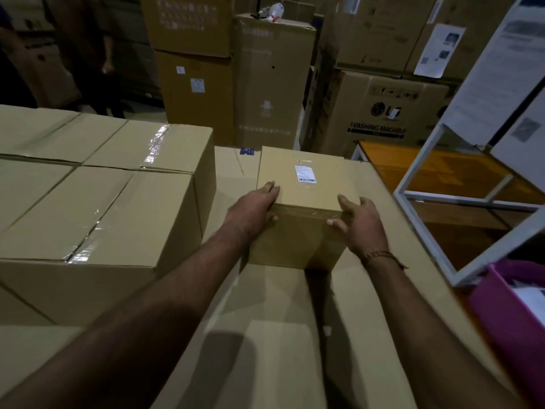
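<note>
A small taped cardboard box (pixel 306 184) with a white shipping label on top stands on a layer of large flat cartons (pixel 274 314) straight ahead. My left hand (pixel 253 211) grips its near left corner, fingers over the top edge and thumb on the front face. My right hand (pixel 359 222) holds the near right corner, with the index finger on top, the thumb on the front face and the other fingers along the right side. A thread bracelet circles my right wrist.
Large taped cartons (pixel 97 184) stand stacked close on the left. A white metal frame (pixel 427 219) over an orange surface and a pink bin (pixel 513 317) are on the right. Tall appliance cartons (pixel 377 113) form a wall behind. A person (pixel 88 54) stands at the far left.
</note>
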A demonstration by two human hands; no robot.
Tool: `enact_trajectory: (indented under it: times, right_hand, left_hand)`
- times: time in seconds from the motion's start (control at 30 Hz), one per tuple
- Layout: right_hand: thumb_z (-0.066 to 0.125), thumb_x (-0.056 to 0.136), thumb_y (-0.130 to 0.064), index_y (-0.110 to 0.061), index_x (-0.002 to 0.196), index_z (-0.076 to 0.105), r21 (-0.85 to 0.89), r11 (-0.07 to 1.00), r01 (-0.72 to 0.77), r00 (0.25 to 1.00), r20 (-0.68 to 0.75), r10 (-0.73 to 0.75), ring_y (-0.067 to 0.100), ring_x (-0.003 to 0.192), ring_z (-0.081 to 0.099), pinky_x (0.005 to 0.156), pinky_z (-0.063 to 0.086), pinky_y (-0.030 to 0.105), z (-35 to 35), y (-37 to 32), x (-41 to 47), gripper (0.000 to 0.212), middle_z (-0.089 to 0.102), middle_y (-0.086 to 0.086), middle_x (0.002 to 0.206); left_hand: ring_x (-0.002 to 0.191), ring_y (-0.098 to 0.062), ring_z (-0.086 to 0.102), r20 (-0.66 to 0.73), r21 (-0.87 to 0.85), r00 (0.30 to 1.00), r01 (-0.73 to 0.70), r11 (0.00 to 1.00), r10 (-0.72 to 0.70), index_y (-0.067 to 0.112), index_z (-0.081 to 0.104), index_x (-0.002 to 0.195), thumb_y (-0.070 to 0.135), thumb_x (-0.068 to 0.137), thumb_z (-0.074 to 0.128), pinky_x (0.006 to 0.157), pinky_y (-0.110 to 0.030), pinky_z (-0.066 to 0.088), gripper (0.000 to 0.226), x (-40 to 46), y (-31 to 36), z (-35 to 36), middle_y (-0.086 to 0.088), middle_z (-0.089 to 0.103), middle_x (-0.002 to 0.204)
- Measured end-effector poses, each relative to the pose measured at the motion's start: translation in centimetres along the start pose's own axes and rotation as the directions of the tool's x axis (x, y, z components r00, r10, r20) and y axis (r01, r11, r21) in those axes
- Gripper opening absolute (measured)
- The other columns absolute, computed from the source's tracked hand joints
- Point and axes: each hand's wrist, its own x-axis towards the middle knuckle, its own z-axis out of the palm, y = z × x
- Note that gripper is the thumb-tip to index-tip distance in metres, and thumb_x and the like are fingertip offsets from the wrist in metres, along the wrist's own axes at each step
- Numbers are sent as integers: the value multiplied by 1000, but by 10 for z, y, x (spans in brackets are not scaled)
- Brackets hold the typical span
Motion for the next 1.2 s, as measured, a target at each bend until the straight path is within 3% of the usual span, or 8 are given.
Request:
enact_trajectory:
  times: [0.4, 0.6, 0.83, 1.2]
  right_hand:
    - [81, 91, -30, -30, 151, 56, -2, 1000, 12, 999, 31, -12, 35, 146, 42, 117, 41, 46, -31, -1, -98, 65, 40, 18, 159]
    - [82, 90, -30, -30, 150, 58, -21, 1000, 21, 999, 27, -20, 33, 140, 49, 113, 41, 37, -39, -12, -171, 64, 41, 18, 158]
    - [83, 89, -31, -33, 149, 58, -36, 999, -5, 1000, -3, 5, 32, 143, 45, 114, 43, 44, -39, -35, -268, 65, 42, 14, 158]
    - [88, 81, -42, -36, 143, 64, -42, 999, 22, 999, -24, -23, 26, 135, 50, 98, 42, 30, -41, -62, -391, 67, 50, 10, 148]
  left_hand:
    - [145, -30, 46, 15, -31, 998, -58, 998, 59, 23, 34, 161, 19, 91, 77, 112, -53, 47, 81, -87, 7, -10, 1, 30, 169]
    - [143, -30, 48, 35, -88, 997, -68, 994, 71, 21, 42, 158, 18, 89, 80, 112, -47, 47, 78, -155, 8, -28, 2, 32, 168]
    - [144, -30, 48, 61, -201, 993, -88, 976, 102, 20, 50, 154, 16, 85, 84, 114, -44, 45, 77, -245, -5, -50, -1, 37, 165]
    - [147, -22, 45, 69, -272, 992, -87, 958, 109, 22, 47, 156, 16, 85, 84, 116, -42, 44, 79, -381, -20, -88, 6, 35, 165]
